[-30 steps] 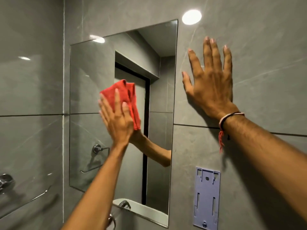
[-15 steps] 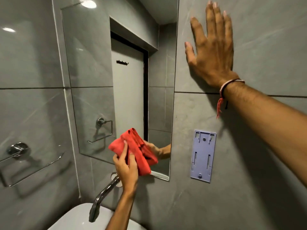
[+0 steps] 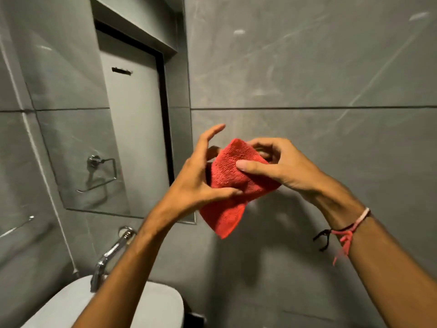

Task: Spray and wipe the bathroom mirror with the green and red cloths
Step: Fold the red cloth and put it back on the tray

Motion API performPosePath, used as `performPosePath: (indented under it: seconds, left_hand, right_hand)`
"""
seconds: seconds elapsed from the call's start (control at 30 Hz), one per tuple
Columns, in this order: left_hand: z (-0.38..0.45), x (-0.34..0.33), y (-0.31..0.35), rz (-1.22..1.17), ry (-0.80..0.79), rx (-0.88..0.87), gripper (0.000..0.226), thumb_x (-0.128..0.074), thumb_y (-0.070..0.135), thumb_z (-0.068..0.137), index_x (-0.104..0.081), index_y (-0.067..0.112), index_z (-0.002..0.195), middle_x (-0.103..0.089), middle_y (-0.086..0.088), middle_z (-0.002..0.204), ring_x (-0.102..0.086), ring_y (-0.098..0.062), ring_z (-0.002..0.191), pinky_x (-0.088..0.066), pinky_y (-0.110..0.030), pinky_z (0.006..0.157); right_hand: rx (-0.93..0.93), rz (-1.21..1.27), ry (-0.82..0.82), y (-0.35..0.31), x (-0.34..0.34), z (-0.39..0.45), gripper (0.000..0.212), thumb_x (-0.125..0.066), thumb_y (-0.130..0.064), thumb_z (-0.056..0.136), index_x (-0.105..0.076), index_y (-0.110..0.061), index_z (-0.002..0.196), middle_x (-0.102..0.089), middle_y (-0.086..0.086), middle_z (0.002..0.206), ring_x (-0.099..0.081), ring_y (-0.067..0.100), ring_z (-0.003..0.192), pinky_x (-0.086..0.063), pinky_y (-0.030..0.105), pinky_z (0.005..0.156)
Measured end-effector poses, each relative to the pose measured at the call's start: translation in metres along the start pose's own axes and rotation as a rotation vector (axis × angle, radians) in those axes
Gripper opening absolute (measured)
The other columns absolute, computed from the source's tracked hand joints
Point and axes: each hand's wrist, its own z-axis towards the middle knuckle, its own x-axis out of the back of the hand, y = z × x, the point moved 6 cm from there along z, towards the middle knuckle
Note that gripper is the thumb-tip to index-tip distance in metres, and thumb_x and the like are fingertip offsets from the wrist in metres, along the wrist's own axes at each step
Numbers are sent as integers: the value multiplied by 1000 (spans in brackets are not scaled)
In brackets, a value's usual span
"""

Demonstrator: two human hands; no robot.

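Note:
The red cloth point(image 3: 230, 185) is folded and held in mid-air between both hands, in front of the grey tiled wall, off the glass. My left hand point(image 3: 201, 181) grips its left edge with thumb and palm, the fingers spread upward. My right hand point(image 3: 281, 166) pinches its upper right part, thumb across the front. The mirror point(image 3: 78, 138) hangs on the wall to the left, its lower right corner just behind my left wrist. No green cloth or spray bottle is in view.
A chrome tap point(image 3: 108, 256) stands over a white basin point(image 3: 153, 306) at the bottom left, under the mirror. A towel rail point(image 3: 16, 227) runs along the left wall. Grey tiled wall point(image 3: 319, 79) fills the right side.
My left hand dragged the cloth down the mirror and then off the glass. My right hand left the wall and took hold of the cloth. The view dropped and shifted right.

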Motion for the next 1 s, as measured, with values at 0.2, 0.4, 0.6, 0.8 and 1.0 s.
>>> performPosePath:
  seconds: [0.2,0.4,0.6,0.8,1.0]
  left_hand:
    - [-23,-82,-44,-207,-383,465,66,-92,5,64,-62,24,119,-79,0,101,-75,-14,91,-63,-30,79]
    - [-99,-198,-121,-510,-115,923,56,-84,-4,70,-64,9,121,-69,-8,101,-64,-17,75,-58,-30,66]
    - [-200,-319,-191,-446,7,1111,66,-82,-17,67,-47,16,111,-60,-12,106,-62,-20,83,-59,-28,70]
    - [-280,-400,-238,-114,-235,994,56,-77,-8,70,-51,24,107,-61,-7,109,-63,-34,102,-56,-43,91]
    - [-308,-455,-268,152,-580,880,47,-55,-9,82,-66,10,125,-50,-8,133,-59,-26,117,-33,0,101]
  right_hand:
    - [-257,164,250,75,40,-91,7,-70,-14,95,-69,-10,89,-77,-2,74,-71,7,61,-57,19,59]
    - [-627,368,544,217,40,-206,9,-67,-11,97,-70,-4,92,-76,-2,71,-68,3,55,-57,19,56]
    - [-1092,588,566,365,-2,-332,8,-66,-12,96,-71,-9,102,-74,6,82,-68,17,68,-59,26,59]
    - [-1382,750,618,466,-52,-424,19,-55,6,96,-69,-2,105,-72,17,99,-70,25,78,-63,38,58]
    - [-1534,581,601,520,-77,-451,39,-39,19,94,-64,6,122,-68,17,90,-65,29,79,-58,43,74]
